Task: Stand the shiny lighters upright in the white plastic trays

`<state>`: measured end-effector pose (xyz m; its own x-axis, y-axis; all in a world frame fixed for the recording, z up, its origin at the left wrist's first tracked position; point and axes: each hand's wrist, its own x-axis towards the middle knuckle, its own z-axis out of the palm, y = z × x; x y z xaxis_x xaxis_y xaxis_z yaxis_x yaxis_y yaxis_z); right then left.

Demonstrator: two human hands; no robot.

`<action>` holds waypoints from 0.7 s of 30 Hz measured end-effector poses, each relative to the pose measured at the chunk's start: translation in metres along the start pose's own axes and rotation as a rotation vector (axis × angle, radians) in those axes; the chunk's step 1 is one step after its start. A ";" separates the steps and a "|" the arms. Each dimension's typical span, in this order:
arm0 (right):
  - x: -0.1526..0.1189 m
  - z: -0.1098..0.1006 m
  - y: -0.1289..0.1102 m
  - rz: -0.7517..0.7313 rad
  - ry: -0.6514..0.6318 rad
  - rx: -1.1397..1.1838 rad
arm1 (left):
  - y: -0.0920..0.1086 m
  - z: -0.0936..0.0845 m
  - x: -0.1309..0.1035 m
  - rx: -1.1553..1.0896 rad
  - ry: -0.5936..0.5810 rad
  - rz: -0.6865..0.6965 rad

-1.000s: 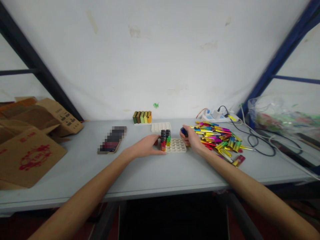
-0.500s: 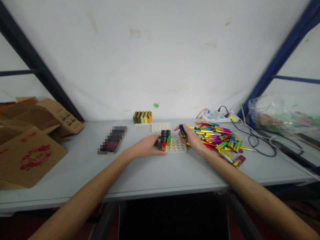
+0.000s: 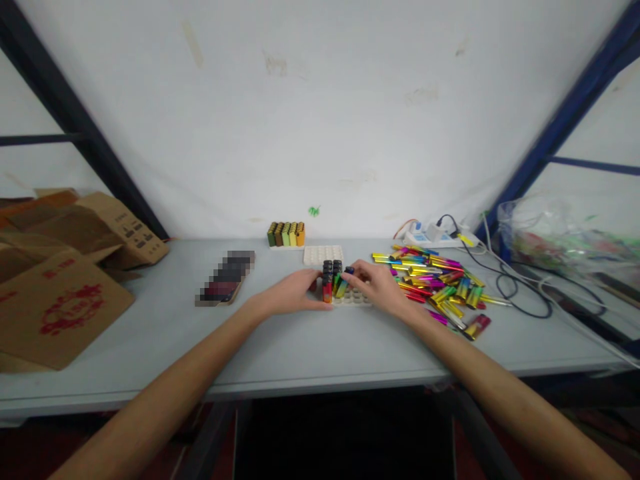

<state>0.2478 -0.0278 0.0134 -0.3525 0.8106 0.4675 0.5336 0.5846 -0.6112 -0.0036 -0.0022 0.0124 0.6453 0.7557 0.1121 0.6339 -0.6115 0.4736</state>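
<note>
A white tray with round holes (image 3: 356,300) lies on the table, its left part filled with upright black-topped cylinders (image 3: 327,283), red ones and green ones among them. My left hand (image 3: 295,291) rests at the tray's left end, thumb and fingers apart around that end. Between the thumb and fingers of my right hand (image 3: 376,285) is a tilted green cylinder (image 3: 343,287) with a dark top, its lower end over the tray beside the filled part. To the right lies a loose heap of shiny coloured cylinders (image 3: 430,277).
Behind stand a filled tray of cylinders (image 3: 286,235) and a second holed white tray (image 3: 323,255). A phone (image 3: 227,280) and cardboard boxes (image 3: 75,307) are on the left. A power strip (image 3: 433,237), cables and a plastic bag (image 3: 565,233) lie on the right.
My right hand has moved left from beside the heap to the tray, bringing the cylinder down and tilting it. My left hand has stayed at the tray's left end.
</note>
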 end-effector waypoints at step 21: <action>0.002 -0.056 0.045 -0.086 -0.245 -0.466 | 0.003 -0.002 0.001 0.031 -0.040 -0.029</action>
<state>0.3138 -0.0016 0.0226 -0.5494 0.7773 0.3065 0.7602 0.6173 -0.2027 -0.0023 -0.0027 0.0158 0.6423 0.7638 0.0636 0.6650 -0.5967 0.4492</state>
